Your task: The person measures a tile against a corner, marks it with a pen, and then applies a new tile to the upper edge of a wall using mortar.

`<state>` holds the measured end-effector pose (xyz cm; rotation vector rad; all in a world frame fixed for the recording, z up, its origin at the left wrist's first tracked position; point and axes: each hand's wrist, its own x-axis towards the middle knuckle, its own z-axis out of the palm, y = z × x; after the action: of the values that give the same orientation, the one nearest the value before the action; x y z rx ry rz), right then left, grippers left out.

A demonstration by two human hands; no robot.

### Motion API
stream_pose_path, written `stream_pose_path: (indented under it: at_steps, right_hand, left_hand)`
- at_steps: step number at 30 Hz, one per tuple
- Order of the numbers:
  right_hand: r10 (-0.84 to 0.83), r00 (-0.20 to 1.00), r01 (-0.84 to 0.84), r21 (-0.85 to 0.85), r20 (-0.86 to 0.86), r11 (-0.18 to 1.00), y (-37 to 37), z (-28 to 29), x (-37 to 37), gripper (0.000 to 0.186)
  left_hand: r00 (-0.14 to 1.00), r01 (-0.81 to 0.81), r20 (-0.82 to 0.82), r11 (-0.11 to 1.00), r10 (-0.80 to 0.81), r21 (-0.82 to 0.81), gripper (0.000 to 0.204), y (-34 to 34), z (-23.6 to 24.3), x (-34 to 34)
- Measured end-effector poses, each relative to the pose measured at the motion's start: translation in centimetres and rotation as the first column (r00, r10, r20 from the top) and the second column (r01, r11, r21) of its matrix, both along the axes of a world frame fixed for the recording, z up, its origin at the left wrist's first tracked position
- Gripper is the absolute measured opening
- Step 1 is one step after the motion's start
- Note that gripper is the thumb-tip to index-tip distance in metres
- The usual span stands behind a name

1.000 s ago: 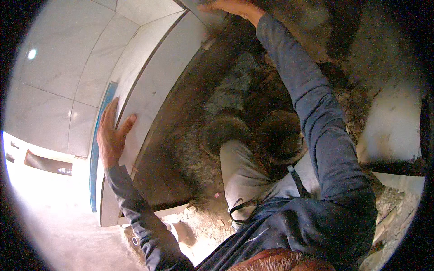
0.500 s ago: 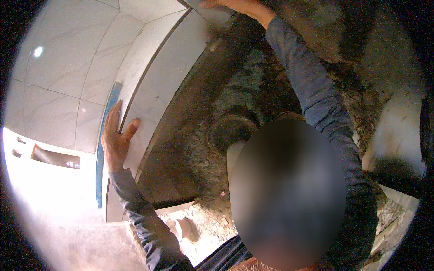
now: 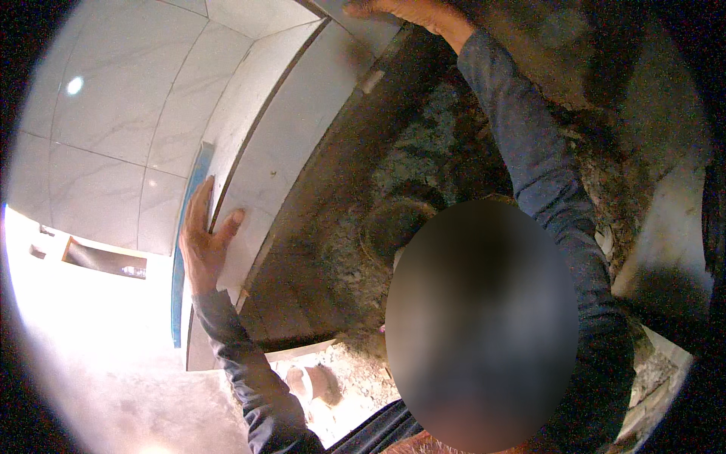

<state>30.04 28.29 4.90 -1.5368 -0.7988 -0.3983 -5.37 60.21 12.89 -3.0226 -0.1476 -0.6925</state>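
My left hand (image 3: 206, 234) lies over the long edge of a white tiled ledge (image 3: 272, 136), fingers extended along it and thumb apart on its front face. A light-blue straight strip (image 3: 178, 287) runs just left of that hand, against the ledge. My right hand (image 3: 408, 17) reaches to the ledge's far end at the top, fingers stretched out on or beside its surface; exact contact is unclear. A blurred oval hides much of my lower body.
White marbled wall tiles (image 3: 102, 113) are at left. A dark, rough debris-strewn floor (image 3: 412, 129) lies between my arms. A pale cylindrical object (image 3: 306, 382) sits on bright rubble below. A pale slab (image 3: 658, 234) stands at right.
The ledge and both my hands have shifted slightly rightward in the view. My left hand stays on the same edge, and my right hand stays at the far end.
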Motion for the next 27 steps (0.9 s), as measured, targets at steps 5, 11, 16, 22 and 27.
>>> stream_pose_path:
  at_steps: [5,11,16,22,27]
  right_hand:
    - [0.088,0.982,-0.120,0.196,0.164,0.973,3.4,-2.4,3.9,0.105]
    - [0.283,0.950,-0.313,0.354,0.133,0.882,2.9,-2.1,1.1,0.104]
    - [0.177,0.970,-0.221,0.309,0.165,0.925,4.0,-2.2,5.1,0.102]
    - [0.193,0.942,-0.291,0.382,0.274,0.877,6.1,-2.9,6.1,0.104]
    - [0.038,0.968,-0.131,0.371,0.249,0.919,5.7,-2.7,6.5,0.103]
  left_hand:
    - [0.999,-0.029,-0.024,0.997,0.031,0.073,0.072,-0.8,0.8,0.0]
    - [0.996,-0.082,-0.018,0.997,0.082,0.015,0.085,-0.5,0.0,-0.4]
    - [0.999,-0.047,-0.023,0.998,0.048,0.039,0.080,-1.5,0.0,0.8]
    - [0.999,-0.027,-0.019,0.999,0.028,0.044,0.076,-1.4,0.2,0.0]
    - [0.999,-0.028,-0.024,0.999,0.029,0.034,0.080,-1.4,0.6,0.3]
